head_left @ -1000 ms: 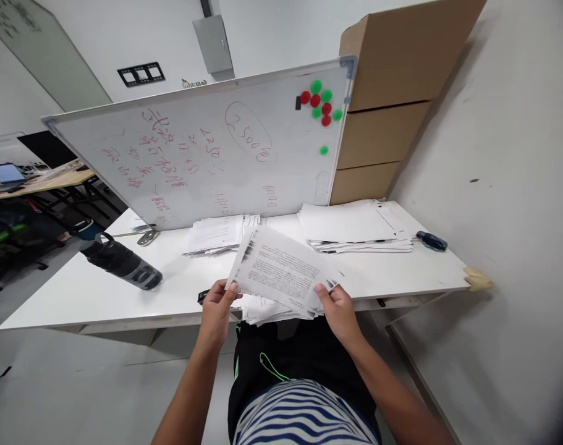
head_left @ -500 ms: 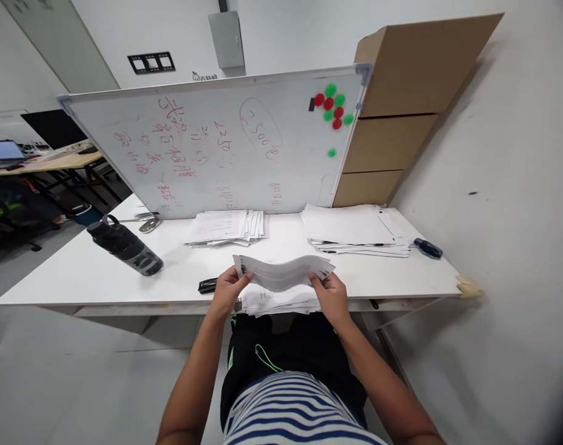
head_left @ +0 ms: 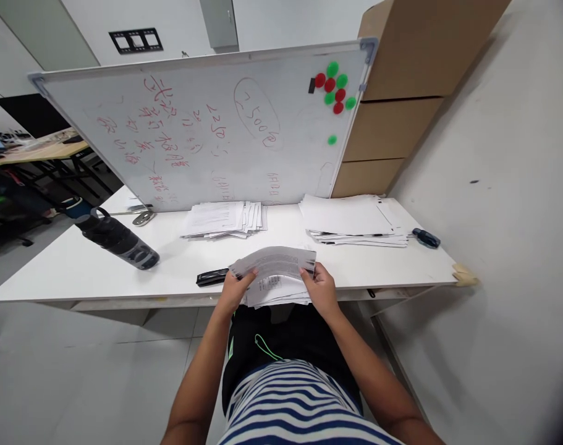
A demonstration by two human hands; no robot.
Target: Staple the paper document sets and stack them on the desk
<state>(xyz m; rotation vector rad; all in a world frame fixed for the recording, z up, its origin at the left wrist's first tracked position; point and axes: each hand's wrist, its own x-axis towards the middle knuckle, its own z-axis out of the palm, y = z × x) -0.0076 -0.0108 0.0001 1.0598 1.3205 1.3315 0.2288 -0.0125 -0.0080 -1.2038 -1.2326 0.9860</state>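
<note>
Between the fingers of the left hand (head_left: 235, 289) and those of the right hand (head_left: 321, 287) spans printed paper (head_left: 275, 258), bowed upward in an arch; whether it is one sheet or several, I cannot tell. Each hand grips one end, its one thumb pressed on the near face and its other fingers largely hidden behind. Just below the held paper, between the two hands, lies one stack of sheets (head_left: 275, 293) at the near edge of one white desk (head_left: 170, 272). Just left of the left fingers is one black stapler-like tool (head_left: 211, 277); farther left, one dark bottle (head_left: 118, 240). Beyond the fingers lie two paper piles: a left pile (head_left: 223, 219) and a wider right pile (head_left: 348, 216). Well to the right of the right fingers is one dark blue object (head_left: 426, 238). Farthest beyond the fingers, one whiteboard (head_left: 202, 130) carries nine round magnets (head_left: 332, 68), four red and five green, beside three stacked cardboard boxes (head_left: 378, 133).
</note>
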